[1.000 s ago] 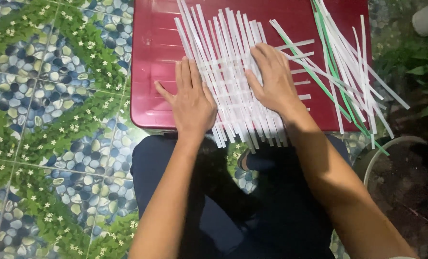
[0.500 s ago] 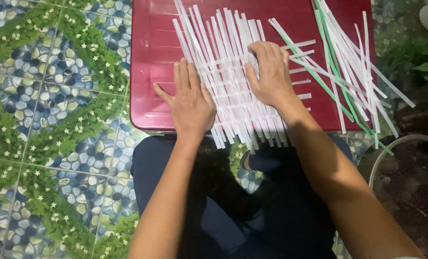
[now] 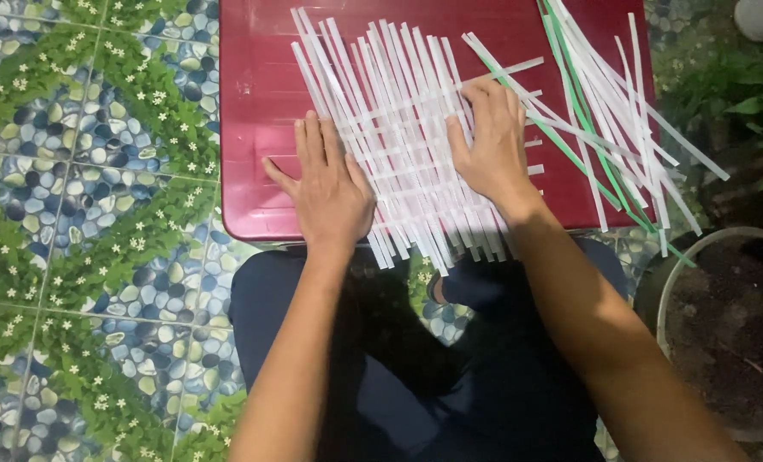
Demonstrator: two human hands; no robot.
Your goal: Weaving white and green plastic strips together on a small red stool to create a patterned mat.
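A mat of woven white strips (image 3: 403,128) lies on a dark red plastic lid (image 3: 261,94). My left hand (image 3: 326,184) rests flat on the mat's left edge, palm down, fingers together. On the mat's right part my right hand (image 3: 488,141) presses down with fingers spread, fingertips near a crosswise strip. Neither hand grips anything. The strip ends stick out over the lid's near edge above my lap.
A loose pile of white and green strips (image 3: 608,111) lies on the lid's right side and hangs over its edge. Patterned pebble-and-flower floor tiles (image 3: 82,222) spread to the left. A round pot with soil (image 3: 724,316) and green leaves (image 3: 754,94) are at right.
My right hand slid slightly up and left over the mat. The left hand stayed flat in place. The view shifted a little.
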